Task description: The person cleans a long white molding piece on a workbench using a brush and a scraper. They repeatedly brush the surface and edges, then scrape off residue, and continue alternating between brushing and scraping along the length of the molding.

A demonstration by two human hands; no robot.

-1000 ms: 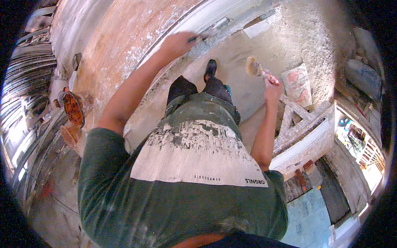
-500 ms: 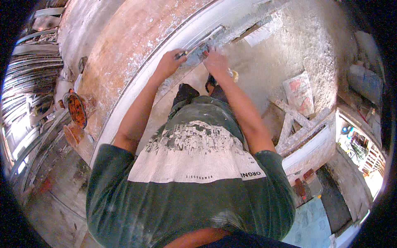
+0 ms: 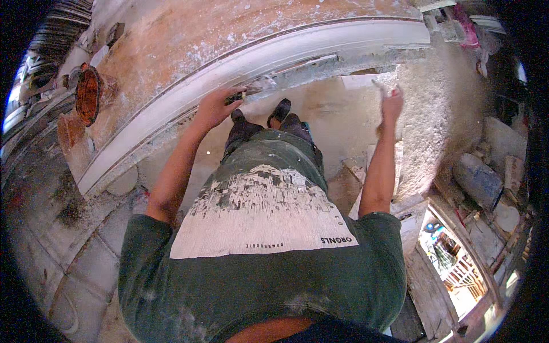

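My left hand [image 3: 216,107] is closed around the dark handle of a trowel-like tool [image 3: 235,98]. Its metal blade, smeared with pale material, points right along the near edge of a long white plaster moulding [image 3: 309,43]. Out to the right, apart from the moulding, is my right hand [image 3: 392,107]. Its fingers are closed on a small thing with a pale end [image 3: 376,84] and a bit of red near the fingertips; motion blur hides its kind. Beneath the moulding lies a stained orange-brown worktop [image 3: 189,34].
An orange-stained round container [image 3: 87,96] stands at the left. A rough whitish wall or slab [image 3: 423,126] rises beyond my right arm. Farther right are a grey-blue cylinder [image 3: 479,180] and a bright opening [image 3: 452,257]. My shoes [image 3: 279,111] stand below the moulding.
My right hand has swung away from the moulding to the right, leaving my left hand. The left hand stays by the moulding's edge with its tool. The whole view has turned.
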